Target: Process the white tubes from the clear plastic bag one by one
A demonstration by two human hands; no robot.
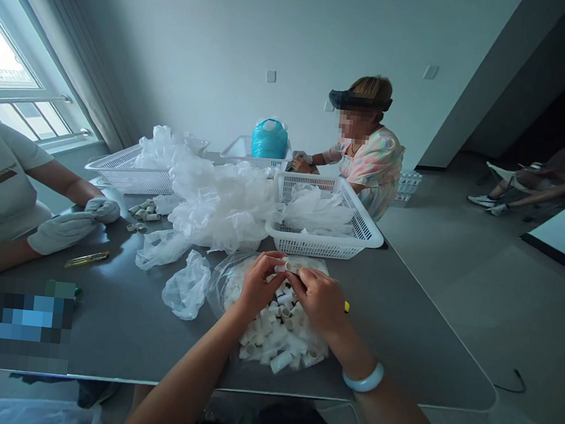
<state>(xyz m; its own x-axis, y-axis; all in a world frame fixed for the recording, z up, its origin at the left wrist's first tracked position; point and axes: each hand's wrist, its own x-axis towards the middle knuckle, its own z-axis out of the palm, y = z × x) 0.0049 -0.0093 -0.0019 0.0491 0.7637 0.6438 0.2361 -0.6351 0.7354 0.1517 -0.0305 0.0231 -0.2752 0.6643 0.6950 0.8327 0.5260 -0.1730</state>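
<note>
My left hand (262,282) pinches a short white plastic pipe fitting (281,267) over an open clear bag. Closed beside it, my right hand (318,299) meets the fitting with its fingertips. A yellow end of what looks like a utility knife (347,307) sticks out behind the right palm; the rest is mostly hidden. Beneath both hands, many similar white fittings (281,362) lie heaped in the clear plastic bag (223,279) on the dark table.
Crumpled plastic bags (224,200) pile up before me, beside a white basket (324,246). At left, a co-worker's gloved hands (68,228) rest near a yellow cutter (87,259) and loose fittings (145,209). Another person (368,153) sits across, near a blue bag (269,139).
</note>
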